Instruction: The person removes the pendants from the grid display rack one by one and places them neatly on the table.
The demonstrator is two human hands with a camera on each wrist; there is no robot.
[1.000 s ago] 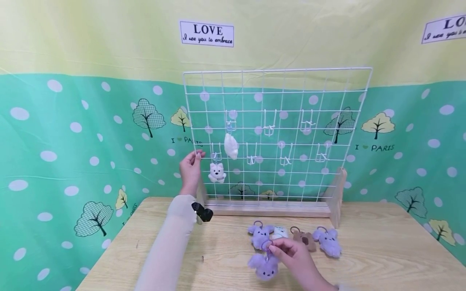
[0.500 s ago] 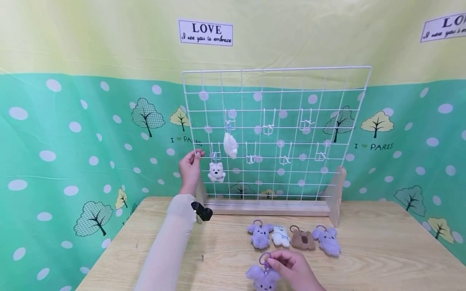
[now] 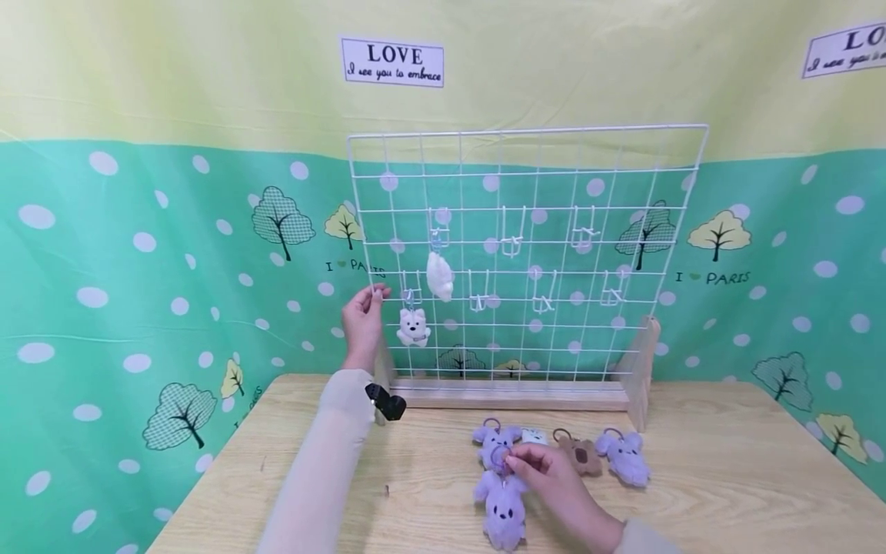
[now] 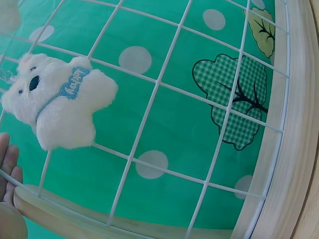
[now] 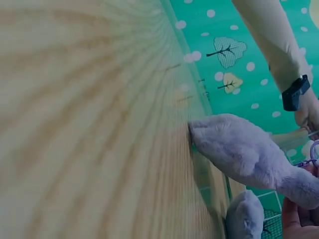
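Note:
My left hand (image 3: 363,323) grips the left edge of a white wire grid rack (image 3: 533,132). Beside it hangs a white plush dog keychain (image 3: 413,328), which fills the left part of the left wrist view with blue lettering across its chest. A second white plush keychain (image 3: 439,277) hangs sideways on a hook above. My right hand (image 3: 554,481) pinches the ring of a purple plush keychain (image 3: 504,512) between thumb and finger. In the right wrist view that purple plush (image 5: 239,149) dangles close over the table, ears towards my fingers (image 5: 294,221).
Behind the right hand lie another purple plush (image 3: 493,438), a partly hidden white one (image 3: 534,437), a brown one (image 3: 581,455) and a purple one (image 3: 624,460). Several bare hooks (image 3: 512,245) sit on the grid, which stands in a wooden base (image 3: 512,396).
The purple plush in my right hand dipped towards the front edge, then came back up and forward, and now hangs with its whole body showing. My left hand has stayed on the rack.

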